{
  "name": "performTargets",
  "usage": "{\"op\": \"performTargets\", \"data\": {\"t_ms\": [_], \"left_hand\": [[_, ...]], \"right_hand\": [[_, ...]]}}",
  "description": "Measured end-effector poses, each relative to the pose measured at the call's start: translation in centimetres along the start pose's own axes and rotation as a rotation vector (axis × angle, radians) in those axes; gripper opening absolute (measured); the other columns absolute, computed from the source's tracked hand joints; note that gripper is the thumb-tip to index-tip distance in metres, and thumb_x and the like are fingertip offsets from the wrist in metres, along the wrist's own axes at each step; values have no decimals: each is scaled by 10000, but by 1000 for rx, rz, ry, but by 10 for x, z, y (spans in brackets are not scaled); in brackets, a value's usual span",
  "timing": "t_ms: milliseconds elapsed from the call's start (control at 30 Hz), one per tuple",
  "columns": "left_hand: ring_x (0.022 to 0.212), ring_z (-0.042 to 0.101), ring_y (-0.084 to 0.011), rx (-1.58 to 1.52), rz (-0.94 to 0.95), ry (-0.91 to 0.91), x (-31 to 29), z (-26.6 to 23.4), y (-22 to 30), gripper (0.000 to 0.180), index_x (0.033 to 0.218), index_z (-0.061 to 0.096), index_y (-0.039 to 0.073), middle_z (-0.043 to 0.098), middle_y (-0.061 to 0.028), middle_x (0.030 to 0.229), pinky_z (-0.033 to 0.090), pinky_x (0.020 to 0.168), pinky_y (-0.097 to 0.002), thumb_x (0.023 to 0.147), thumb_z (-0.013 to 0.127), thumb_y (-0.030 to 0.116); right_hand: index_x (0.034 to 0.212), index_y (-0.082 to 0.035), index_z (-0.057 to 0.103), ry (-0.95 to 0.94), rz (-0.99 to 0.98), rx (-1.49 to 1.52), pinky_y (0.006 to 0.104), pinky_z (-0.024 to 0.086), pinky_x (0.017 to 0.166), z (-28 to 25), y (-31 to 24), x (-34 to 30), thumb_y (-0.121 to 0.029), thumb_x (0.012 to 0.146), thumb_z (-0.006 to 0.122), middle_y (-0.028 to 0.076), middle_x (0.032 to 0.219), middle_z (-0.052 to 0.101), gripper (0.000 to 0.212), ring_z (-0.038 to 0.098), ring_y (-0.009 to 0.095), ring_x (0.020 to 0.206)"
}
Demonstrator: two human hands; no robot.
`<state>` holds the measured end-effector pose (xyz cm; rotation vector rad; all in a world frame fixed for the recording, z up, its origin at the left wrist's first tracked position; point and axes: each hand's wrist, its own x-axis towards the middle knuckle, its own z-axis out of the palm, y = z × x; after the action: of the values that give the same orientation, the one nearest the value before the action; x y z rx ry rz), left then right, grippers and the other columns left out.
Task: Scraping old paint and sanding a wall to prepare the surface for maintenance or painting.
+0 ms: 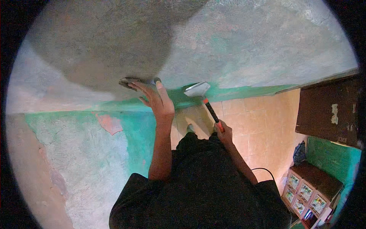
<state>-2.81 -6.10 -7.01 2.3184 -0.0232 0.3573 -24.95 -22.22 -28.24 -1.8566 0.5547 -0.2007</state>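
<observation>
My left hand (162,106) is up at the wall (228,49), fingers stretched over a dark, flat pad-like thing (124,81) and thumb on its near side. The hand covers much of the thing, so its exact kind is unclear. Lower and to the right, my right hand (225,133) is closed around the handle of a scraper (197,90). This scraper has a wide metal blade and a black and orange handle. Its blade points up toward the green strip low on the wall; whether it touches cannot be made out.
Below lies a tan tiled floor (244,122), with part of a foot (190,128) showing. On the left, another wall (91,164) has peeling green paint. At right are a dark brown wooden panel (320,110), a drawer cabinet (318,173), a dark bag (299,152) and a black cable (267,169).
</observation>
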Motion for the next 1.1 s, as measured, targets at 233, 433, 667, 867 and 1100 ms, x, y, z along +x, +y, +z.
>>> {"op": "performTargets", "data": {"t_ms": [233, 433, 667, 867, 1100], "left_hand": [[1454, -51, -372, -11, -12, -3, 0, 2, -1, 779, 1491, -83, -8, -114, -213, 1566, -13, 1107, -614, 1002, 317, 448], [1453, -68, -372, -42, 19, 9, 0, -5, 6, 779, 1488, -82, -16, -120, -220, 1563, -10, 1108, -612, 1004, 320, 443], [1447, -71, -393, -8, -1, -2, 3, -12, 7, 789, 1482, -86, -31, -132, -238, 1555, -7, 1103, -621, 1003, 304, 459], [1451, -61, -382, -9, -5, -5, 3, -10, 2, 781, 1483, -85, -29, -124, -235, 1557, -7, 1106, -615, 1005, 312, 444], [1454, -61, -372, -17, 5, 16, 6, -14, -7, 769, 1490, -80, -11, -116, -216, 1565, -11, 1107, -611, 1007, 324, 430]], "right_hand": [[1210, -79, 584, -20, -4, -80, 355, 528, 647, 4, 16, 5, -236, 890, 652, 182, 854, 680, 363, 692, 283, 758], [1207, -81, 589, -23, 75, -96, 358, 528, 645, 13, 15, 9, -251, 875, 667, 181, 825, 671, 381, 687, 302, 752], [1208, -85, 589, -18, 108, -115, 364, 519, 648, 16, -3, 9, -241, 878, 653, 194, 817, 659, 370, 683, 303, 754], [1223, -98, 579, -53, 82, -73, 374, 520, 654, 14, 12, 7, -262, 891, 637, 203, 825, 659, 375, 679, 326, 753], [1195, -94, 600, -14, 74, -73, 355, 527, 660, 22, 5, 3, -246, 875, 667, 175, 843, 675, 361, 687, 292, 756]]}}
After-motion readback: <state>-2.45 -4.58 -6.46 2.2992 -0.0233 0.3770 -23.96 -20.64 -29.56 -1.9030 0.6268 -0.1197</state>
